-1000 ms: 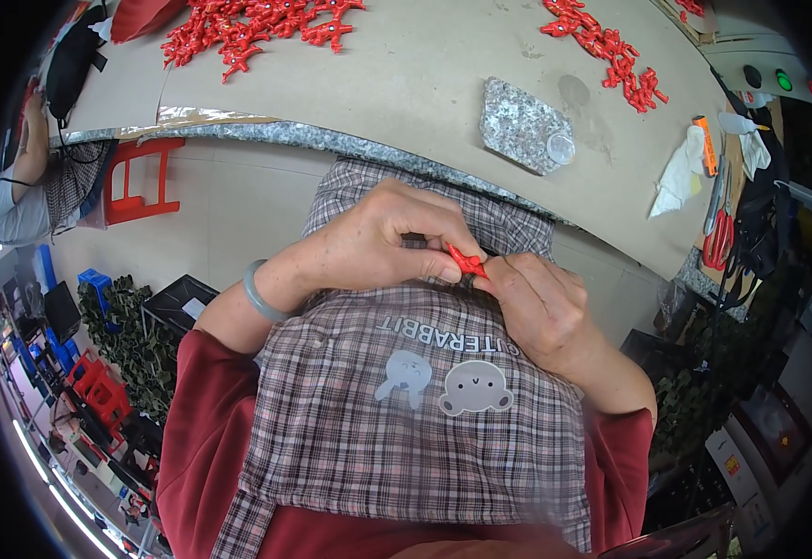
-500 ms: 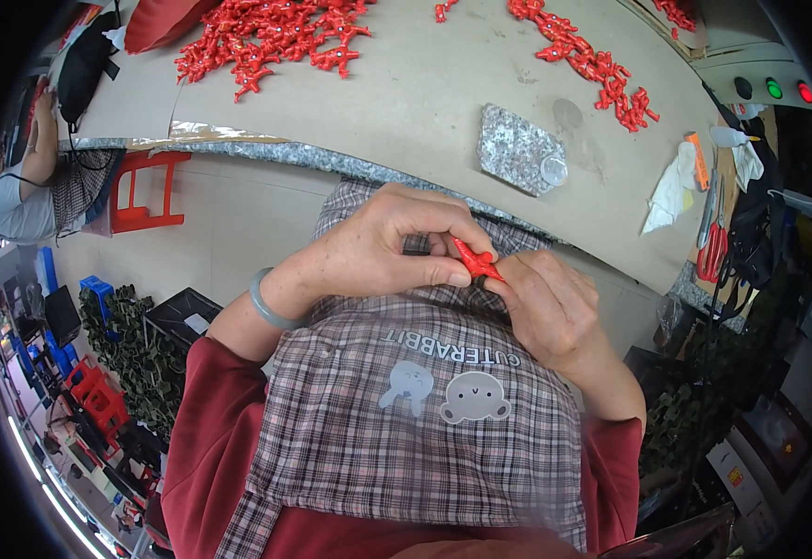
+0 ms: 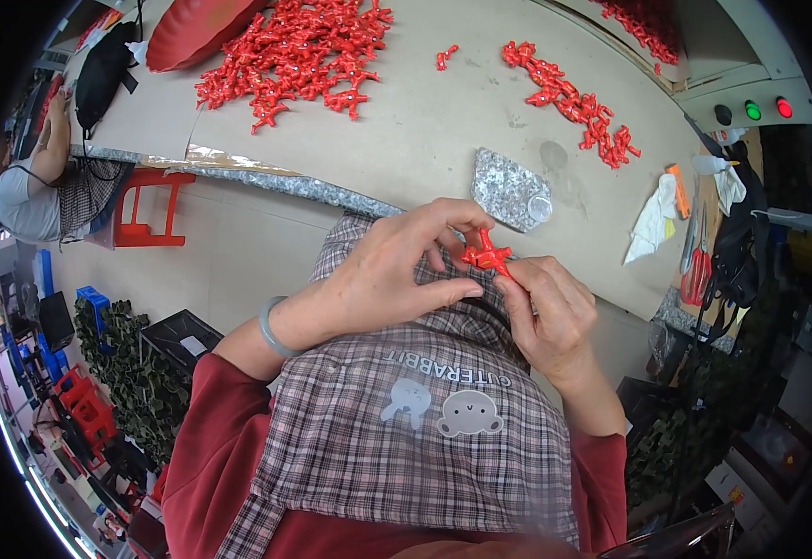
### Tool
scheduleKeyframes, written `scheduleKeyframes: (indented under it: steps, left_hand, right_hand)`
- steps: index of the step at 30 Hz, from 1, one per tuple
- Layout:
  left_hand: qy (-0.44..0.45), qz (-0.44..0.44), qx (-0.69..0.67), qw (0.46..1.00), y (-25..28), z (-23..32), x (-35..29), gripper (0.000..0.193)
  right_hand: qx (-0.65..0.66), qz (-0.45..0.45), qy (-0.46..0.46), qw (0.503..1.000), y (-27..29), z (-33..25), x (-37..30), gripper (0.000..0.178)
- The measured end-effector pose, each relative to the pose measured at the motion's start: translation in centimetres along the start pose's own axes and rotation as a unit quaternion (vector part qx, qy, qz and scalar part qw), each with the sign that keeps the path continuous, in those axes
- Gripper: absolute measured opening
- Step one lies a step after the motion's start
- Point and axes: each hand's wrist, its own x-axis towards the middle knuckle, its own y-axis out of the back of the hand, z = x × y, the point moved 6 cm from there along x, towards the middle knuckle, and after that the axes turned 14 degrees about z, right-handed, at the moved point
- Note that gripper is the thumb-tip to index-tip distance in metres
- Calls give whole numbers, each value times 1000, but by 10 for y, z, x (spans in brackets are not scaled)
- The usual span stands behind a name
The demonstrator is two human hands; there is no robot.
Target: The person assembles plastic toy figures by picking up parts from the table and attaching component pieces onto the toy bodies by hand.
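Observation:
A small glossy red figurine [image 3: 488, 258] with stubby limbs is in front of my apron, just short of the table edge. My right hand [image 3: 553, 306] pinches one end of it between thumb and fingers. Around its other side is my left hand [image 3: 382, 270], thumb and fingers spread apart. The left index fingertip is at the figurine's upper limb; whether it touches I cannot tell. On the table, a large pile of similar red figurines [image 3: 299, 56] lies at the far left. A loose row of them [image 3: 564, 93] lies at the far right, with a single red piece [image 3: 447, 57] between.
A speckled stone slab [image 3: 508, 191] with a small clear disc lies near the table edge. At right are white tissue [image 3: 650, 219], an orange-handled tool [image 3: 677, 191] and red-handled scissors [image 3: 696, 277]. A red basin [image 3: 196, 35] stands far left, near another person [image 3: 28, 200] and a red stool [image 3: 150, 210].
My left thumb and fingers have opened away from the figurine, which now shows more fully in my right hand's pinch. The view has shifted slightly.

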Motion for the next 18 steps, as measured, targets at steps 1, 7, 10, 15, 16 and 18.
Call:
scheduleKeyframes:
  steps: [1, 7, 10, 15, 16, 18]
  left_hand:
    - [-25, 17, 16, 999, 1, 1, 0, 60]
    - [-95, 49, 80, 991, 2, 4, 3, 49]
    - [-131, 74, 105, 983, 3, 9, 5, 41]
    - [-108, 90, 101, 985, 8, 1, 3, 31]
    - [32, 78, -24, 996, 7, -12, 1, 28]
    - [167, 66, -147, 973, 6, -23, -1, 25]
  right_hand:
    - [1, 6, -9, 1000, -1, 1, 0, 17]
    - [11, 17, -19, 1000, -8, 1, 3, 16]
    - [9, 17, -8, 1000, -12, -2, 6, 18]
    - [-3, -1, -31, 1000, -7, -4, 17, 26]
    - [-7, 12, -32, 999, -3, -2, 17, 27]
    - [-12, 24, -45, 999, 5, 2, 18, 26]
